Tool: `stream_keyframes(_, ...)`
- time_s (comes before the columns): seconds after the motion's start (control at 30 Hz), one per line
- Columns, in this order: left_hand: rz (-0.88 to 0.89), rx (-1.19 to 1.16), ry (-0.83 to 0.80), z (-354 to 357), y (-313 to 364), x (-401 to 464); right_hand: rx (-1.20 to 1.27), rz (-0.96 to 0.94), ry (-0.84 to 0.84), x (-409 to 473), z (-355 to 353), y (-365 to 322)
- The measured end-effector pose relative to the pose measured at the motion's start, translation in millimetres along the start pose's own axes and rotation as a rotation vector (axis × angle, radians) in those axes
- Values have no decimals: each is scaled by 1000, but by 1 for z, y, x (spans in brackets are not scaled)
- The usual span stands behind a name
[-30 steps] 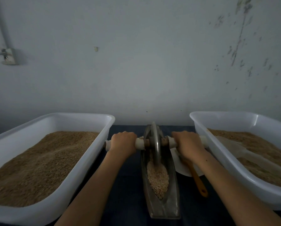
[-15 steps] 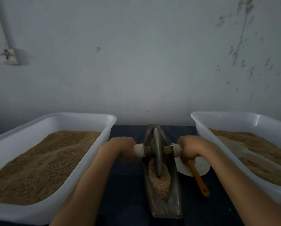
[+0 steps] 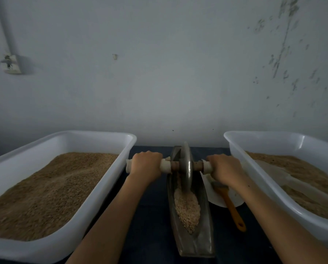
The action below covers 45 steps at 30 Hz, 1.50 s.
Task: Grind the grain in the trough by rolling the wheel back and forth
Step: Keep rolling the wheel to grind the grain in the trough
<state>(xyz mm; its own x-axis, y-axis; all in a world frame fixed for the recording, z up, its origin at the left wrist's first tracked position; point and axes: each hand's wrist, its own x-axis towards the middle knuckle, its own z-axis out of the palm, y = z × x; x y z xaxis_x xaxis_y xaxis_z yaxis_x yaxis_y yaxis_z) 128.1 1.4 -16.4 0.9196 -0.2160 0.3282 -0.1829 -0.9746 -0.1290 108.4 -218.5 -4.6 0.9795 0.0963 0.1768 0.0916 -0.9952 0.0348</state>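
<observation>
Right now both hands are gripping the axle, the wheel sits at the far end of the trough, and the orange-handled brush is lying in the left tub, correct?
Not quite. The head view shows the orange-handled brush lying on the table beside the trough, partly on a white plate, not in the left tub. The rest holds: left hand and right hand grip the axle, wheel at the far end.

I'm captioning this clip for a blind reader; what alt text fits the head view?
Both hands, left hand and right hand, grip the axle of a metal wheel standing at the far end of a narrow trough holding grain. White tubs of brown grain flank it.
</observation>
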Motion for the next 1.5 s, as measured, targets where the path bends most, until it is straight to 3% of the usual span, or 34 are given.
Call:
stream_keyframes(0.1,38,-14,-163,-4,-5,1,-59,-6,-170,-1,-10,-2)
stream_keyframes(0.27,59,-294,-724,-18,-16,-2,-107,-22,-448,-5,-29,-7)
stream_keyframes(0.33,81,-316,-809,-21,-17,-4,-94,-13,-508,-6,-31,-8)
stream_keyframes(0.5,54,-283,-664,-15,-15,1,-49,20,-472,-2,-23,-4)
stream_keyframes(0.73,-16,-47,-97,-4,-3,-1,-33,38,-48,5,2,0)
stream_keyframes(0.87,-34,-34,-20,-3,0,-2,10,20,85,5,10,2)
stream_keyframes(1.03,-10,8,-118,-5,-3,-1,-38,-1,-38,1,2,2)
stream_keyframes(1.3,63,-256,-737,-20,-14,-4,-78,-39,-473,-7,-27,-2)
stream_keyframes(1.5,93,-313,-805,-18,-18,-1,-23,-34,-397,-6,-24,1)
